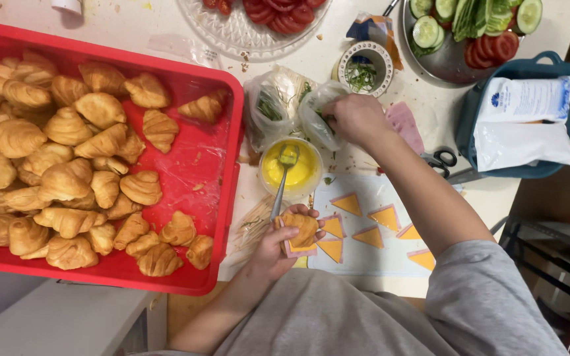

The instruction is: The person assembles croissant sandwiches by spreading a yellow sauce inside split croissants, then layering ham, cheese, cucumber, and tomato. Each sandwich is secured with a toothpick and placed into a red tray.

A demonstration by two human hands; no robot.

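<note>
My left hand (278, 245) holds a small croissant (300, 227) with a slice of ham and cheese under it, just below a cup of yellow sauce (291, 167) with a spoon (282, 183) standing in it. My right hand (356, 118) reaches into a clear plastic bag of green herbs (313, 113) above the cup; its fingertips are closed inside the bag. Triangles of orange cheese on pink ham (371, 225) lie on a white sheet by my right forearm.
A red tray (200, 158) with many croissants fills the left. At the top are a glass plate of tomato slices (258, 20), a small bowl of herbs (364, 66), and a metal bowl of cucumber, lettuce and tomato (470, 33). Scissors (441, 159) and a blue basket (529, 112) lie to the right.
</note>
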